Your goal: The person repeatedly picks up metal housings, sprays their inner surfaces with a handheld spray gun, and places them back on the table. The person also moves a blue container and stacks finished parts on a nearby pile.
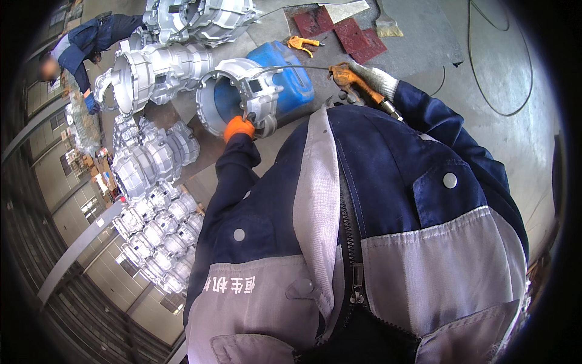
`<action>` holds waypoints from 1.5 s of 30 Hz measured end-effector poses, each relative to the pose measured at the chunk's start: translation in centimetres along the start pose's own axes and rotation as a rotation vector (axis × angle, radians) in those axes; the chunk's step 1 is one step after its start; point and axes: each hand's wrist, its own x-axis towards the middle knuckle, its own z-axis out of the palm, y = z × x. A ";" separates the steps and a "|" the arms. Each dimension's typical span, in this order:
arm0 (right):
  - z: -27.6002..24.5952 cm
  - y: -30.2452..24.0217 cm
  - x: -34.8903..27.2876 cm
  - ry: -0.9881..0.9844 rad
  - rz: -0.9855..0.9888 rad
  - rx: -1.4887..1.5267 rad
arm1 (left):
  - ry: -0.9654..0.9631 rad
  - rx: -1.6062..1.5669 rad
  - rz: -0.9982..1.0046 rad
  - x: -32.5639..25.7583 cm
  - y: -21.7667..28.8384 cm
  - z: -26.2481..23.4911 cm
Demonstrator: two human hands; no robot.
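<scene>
My left hand (240,128), in an orange glove, is closed on the near rim of a silver cast-metal housing (264,91). The housing is ring-shaped, and its wide round opening faces left. Against its right side rests a blue plastic jerrycan (294,82). In a whitish work glove, my right hand (373,77) grips an orange air blow gun (348,77). A hose fitting joins the gun's lower end, and its long thin nozzle reaches left over the jerrycan to the housing. A second orange blow gun (303,45) lies beyond the jerrycan.
Dark red abrasive sheets (351,37) and a flat brush (388,24) lie at the far side. More silver housings (160,76) stand to the left, with stacked ones (160,233) beyond. Another person (91,45) bends at the far left. A thin hose (470,60) loops on the right.
</scene>
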 end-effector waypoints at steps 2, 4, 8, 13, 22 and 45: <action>-0.4 0.0 0.0 -0.024 0.019 -0.023 | -0.012 0.000 -0.009 0.1 -0.3 0.5; -0.9 -0.1 0.1 -0.162 -0.032 -0.054 | 0.001 -0.024 0.000 0.0 -0.3 1.0; -0.4 -0.6 0.7 -0.234 -0.091 0.025 | 0.058 0.039 -0.085 -0.1 0.1 0.1; 0.8 -2.1 -0.3 -0.060 0.000 -0.231 | 0.042 -0.100 -0.032 -0.8 1.3 -2.1; 1.1 -4.8 -4.8 -0.091 0.015 -0.270 | 0.258 -0.357 0.222 1.0 0.2 -2.2; -2.8 0.7 -1.4 -0.050 0.103 -0.174 | 0.080 0.019 -0.014 -1.3 -1.7 -0.4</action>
